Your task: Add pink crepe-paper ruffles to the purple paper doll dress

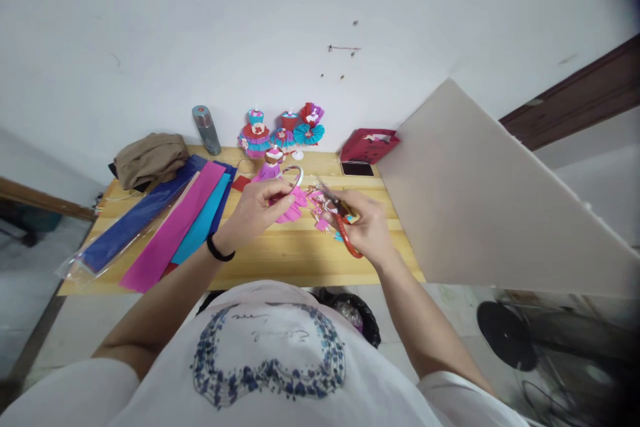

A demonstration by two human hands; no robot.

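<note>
With twelve o'clock lying towards the wall and the space between the hands serving as centre, a tall pale panel [500, 207] is standing at three o'clock, along the edge of the wooden table [310, 267]. At nine o'clock, long blue sheets [130, 227] in a clear sleeve, a pink sheet [175, 227] and a light-blue sheet [203, 217] are lying slantwise, overlapping. A brown cloth [150, 160] is sitting bunched between nine and ten.

The left hand [257, 207], with a black band on its wrist, is pinching a curved, pale-edged strip [301, 177] between thumb and fingers, closed almost fully. The right hand [367, 223] is curling around orange-handled scissors [350, 240], whose blades are pointing towards ten o'clock; they are blurring, so I cannot tell how far they are parted.

Small figures in paper skirts [256, 140] are standing between eleven and twelve by the wall. A red bag [367, 145] is resting between one and two, leaning near the panel, and a grey flask [207, 130] is standing at about ten.

A dark phone [357, 169] is lying just in front of the bag. Ruffled pink paper [293, 207] is showing beside the left fingertips, and small scraps [320, 203] are littering the centre.
</note>
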